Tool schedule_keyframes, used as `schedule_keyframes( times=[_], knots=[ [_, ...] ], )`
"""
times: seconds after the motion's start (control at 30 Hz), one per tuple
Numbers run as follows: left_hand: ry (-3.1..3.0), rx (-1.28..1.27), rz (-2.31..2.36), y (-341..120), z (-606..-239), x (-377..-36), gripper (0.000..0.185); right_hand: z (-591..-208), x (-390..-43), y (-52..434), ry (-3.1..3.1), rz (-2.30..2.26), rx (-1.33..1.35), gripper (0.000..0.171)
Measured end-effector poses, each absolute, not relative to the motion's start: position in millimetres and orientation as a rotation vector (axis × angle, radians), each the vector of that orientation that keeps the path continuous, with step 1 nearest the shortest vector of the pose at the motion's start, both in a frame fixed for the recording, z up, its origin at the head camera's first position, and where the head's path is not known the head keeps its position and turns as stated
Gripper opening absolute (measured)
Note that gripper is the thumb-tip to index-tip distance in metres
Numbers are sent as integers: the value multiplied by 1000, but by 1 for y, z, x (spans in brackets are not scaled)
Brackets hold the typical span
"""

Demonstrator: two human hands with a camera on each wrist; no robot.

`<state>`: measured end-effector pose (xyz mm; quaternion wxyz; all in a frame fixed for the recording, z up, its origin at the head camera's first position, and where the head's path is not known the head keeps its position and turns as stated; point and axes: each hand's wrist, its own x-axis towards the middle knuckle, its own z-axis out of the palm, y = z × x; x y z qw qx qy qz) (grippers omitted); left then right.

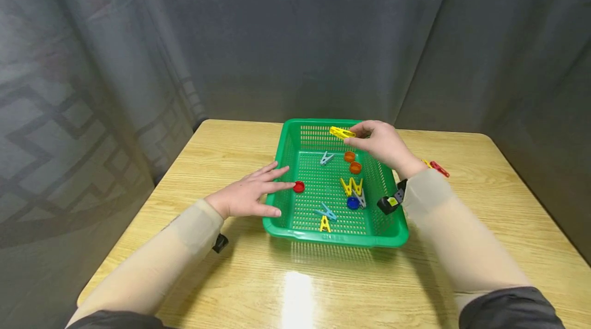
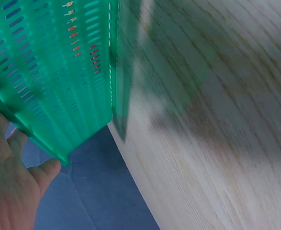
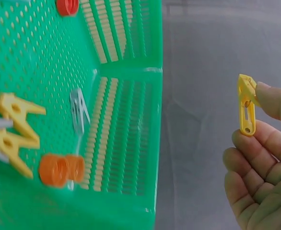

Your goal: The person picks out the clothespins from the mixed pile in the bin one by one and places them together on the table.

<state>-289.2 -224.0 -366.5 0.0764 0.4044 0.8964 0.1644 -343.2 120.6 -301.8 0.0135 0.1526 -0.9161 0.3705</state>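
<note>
Right grip: the right hand (image 1: 383, 141) pinches a yellow plastic clothespin (image 1: 342, 133) between thumb and fingertips.
Held clothespin: it is in the air over the far right part of a green perforated plastic basket (image 1: 323, 237), not touching the pieces on its bottom.
Left grip: the left hand (image 1: 247, 193) has straight, spread fingers across the left rim and grasps nothing that I can see; whether it touches the rim, I cannot tell.
Beside the left fingertip: a red round plastic cap (image 1: 299, 187), perhaps touched, perhaps only near.
Basket, far part: a light blue plastic clothespin (image 1: 326, 158) and two orange round plastic caps (image 1: 355, 167).
Basket, right of middle: two yellow clothespins lie against a grey plastic clothespin (image 1: 359, 198), with a blue round plastic cap (image 1: 353, 203).
Basket, near part: another light blue clothespin and another yellow one.
Surface, right side: a red plastic clothespin (image 1: 439, 169) and a partly hidden yellow one lie outside the basket.
Slip risk: the held clothespin may turn or fall, because only fingertips support it.
Bump risk: the right wrist camera (image 1: 390, 203) is close to the right wall and might knock it; a pressing left hand could tilt the basket.
</note>
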Motion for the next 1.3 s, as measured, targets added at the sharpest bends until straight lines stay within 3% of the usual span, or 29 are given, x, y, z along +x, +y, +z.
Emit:
schedule_keyframes(
  times=[0.4, 0.83, 1.3],
  knots=[
    [2695, 1205, 482, -226, -368, -290, 70, -298, -336, 179, -2823, 1187, 185, 63],
    [2691, 1210, 457, -227, -366, -289, 70, -334, -338, 246, -2811, 1168, -101, 75],
    [2699, 1200, 453, -230, -366, -288, 71, -368, -341, 297, -2807, 1088, -391, 76]
  ],
)
